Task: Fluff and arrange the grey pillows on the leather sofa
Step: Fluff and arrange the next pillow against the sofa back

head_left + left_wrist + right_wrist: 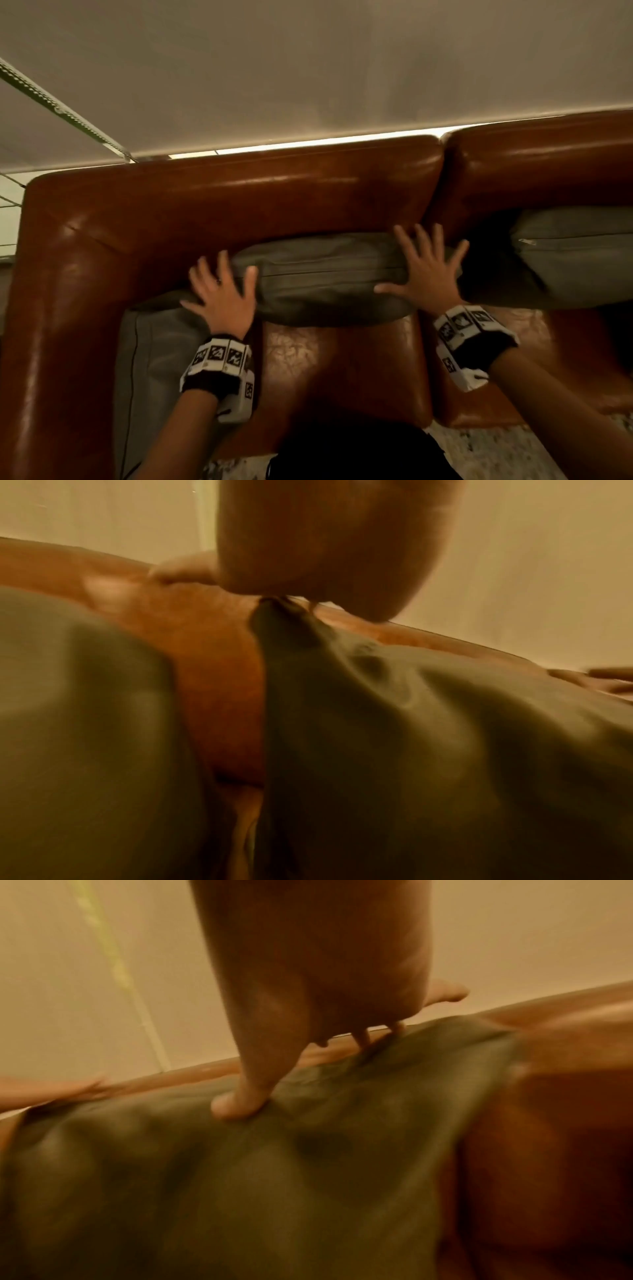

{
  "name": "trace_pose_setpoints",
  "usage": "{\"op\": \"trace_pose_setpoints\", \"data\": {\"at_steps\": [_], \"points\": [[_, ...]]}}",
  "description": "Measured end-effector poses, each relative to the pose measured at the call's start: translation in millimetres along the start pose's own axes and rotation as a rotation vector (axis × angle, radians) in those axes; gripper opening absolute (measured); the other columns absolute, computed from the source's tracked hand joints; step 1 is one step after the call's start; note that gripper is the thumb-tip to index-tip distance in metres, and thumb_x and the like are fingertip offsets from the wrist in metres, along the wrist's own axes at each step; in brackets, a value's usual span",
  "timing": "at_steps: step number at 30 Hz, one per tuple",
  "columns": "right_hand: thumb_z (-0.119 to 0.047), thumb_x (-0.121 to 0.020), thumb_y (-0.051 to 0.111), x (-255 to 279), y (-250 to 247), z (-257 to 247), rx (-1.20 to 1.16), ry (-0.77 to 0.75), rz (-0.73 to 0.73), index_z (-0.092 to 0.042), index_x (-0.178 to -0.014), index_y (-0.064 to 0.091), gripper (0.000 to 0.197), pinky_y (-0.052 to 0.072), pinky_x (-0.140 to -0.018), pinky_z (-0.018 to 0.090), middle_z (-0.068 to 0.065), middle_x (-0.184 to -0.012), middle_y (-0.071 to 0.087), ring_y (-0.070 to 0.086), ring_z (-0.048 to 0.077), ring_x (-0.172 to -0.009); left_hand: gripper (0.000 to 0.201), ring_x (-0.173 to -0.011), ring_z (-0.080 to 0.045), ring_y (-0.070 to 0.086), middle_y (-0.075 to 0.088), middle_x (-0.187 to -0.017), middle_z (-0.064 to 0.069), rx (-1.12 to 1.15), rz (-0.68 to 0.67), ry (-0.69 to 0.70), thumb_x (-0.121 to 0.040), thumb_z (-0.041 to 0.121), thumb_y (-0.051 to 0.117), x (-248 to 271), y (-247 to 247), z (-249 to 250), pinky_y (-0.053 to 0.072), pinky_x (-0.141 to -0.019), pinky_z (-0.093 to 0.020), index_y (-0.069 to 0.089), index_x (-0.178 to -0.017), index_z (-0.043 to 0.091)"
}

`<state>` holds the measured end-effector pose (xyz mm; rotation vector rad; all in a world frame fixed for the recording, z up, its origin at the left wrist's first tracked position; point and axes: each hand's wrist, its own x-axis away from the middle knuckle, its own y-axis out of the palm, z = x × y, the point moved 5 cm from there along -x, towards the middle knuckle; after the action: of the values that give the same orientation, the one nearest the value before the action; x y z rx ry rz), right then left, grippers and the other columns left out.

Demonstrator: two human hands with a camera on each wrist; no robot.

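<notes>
A grey pillow [325, 281] stands on its long edge against the backrest of the brown leather sofa [239, 192]. My left hand [222, 291] presses its left end with spread fingers. On its right end lies my right hand [424, 270], fingers also spread. The left wrist view shows the left hand [325, 547] above the creased pillow [445, 737]. In the right wrist view my right thumb [240, 1102] pushes into the pillow [240, 1177]. A second grey pillow [154, 359] lies by the left armrest. A third [575, 260] leans on the backrest at the right.
A pale wall [308, 68] rises right behind the sofa. Bare seat cushion [342, 370] shows in front of the middle pillow. A gap [428, 359] splits the two seat cushions. Speckled floor [496, 452] lies at the sofa's front edge.
</notes>
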<state>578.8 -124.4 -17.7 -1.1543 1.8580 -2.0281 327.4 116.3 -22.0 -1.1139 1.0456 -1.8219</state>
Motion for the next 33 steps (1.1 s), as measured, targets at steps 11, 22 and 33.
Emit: {"op": "trace_pose_setpoints", "data": {"at_steps": [11, 22, 33], "points": [[-0.035, -0.095, 0.048, 13.2, -3.1, 24.6, -0.657, 0.153, 0.177, -0.011, -0.087, 0.056, 0.026, 0.046, -0.073, 0.034, 0.015, -0.085, 0.066, 0.063, 0.033, -0.084, 0.046, -0.121, -0.043, 0.046, 0.050, -0.129, -0.028, 0.414, -0.033, -0.357, -0.096, 0.032, 0.042, -0.9, -4.1, 6.3, 0.037, -0.098, -0.047, 0.044, -0.126, -0.003], [-0.055, -0.091, 0.042, -15.9, 1.1, 70.9, -0.586, 0.390, 0.234, 0.006, -0.069, 0.053, 0.066, 0.040, -0.060, 0.032, 0.020, -0.065, 0.056, 0.056, 0.033, -0.065, 0.025, -0.106, -0.040, 0.054, 0.058, -0.114, -0.021, 0.329, -0.046, -0.260, -0.096, 0.031, 0.041, -31.3, -7.0, -16.0, 0.043, -0.085, -0.043, 0.052, -0.107, 0.011], [-0.040, -0.093, 0.043, -18.3, -8.2, -20.3, -0.279, 0.124, 0.390, -0.015, -0.136, 0.040, 0.049, 0.023, -0.104, 0.055, 0.013, -0.137, 0.045, 0.037, 0.032, -0.131, 0.041, -0.086, -0.040, 0.062, 0.066, -0.087, -0.020, 0.058, 0.056, -0.062, -0.094, 0.044, 0.043, -47.4, -2.0, 6.4, 0.043, -0.063, -0.038, 0.063, -0.085, 0.009]]}}
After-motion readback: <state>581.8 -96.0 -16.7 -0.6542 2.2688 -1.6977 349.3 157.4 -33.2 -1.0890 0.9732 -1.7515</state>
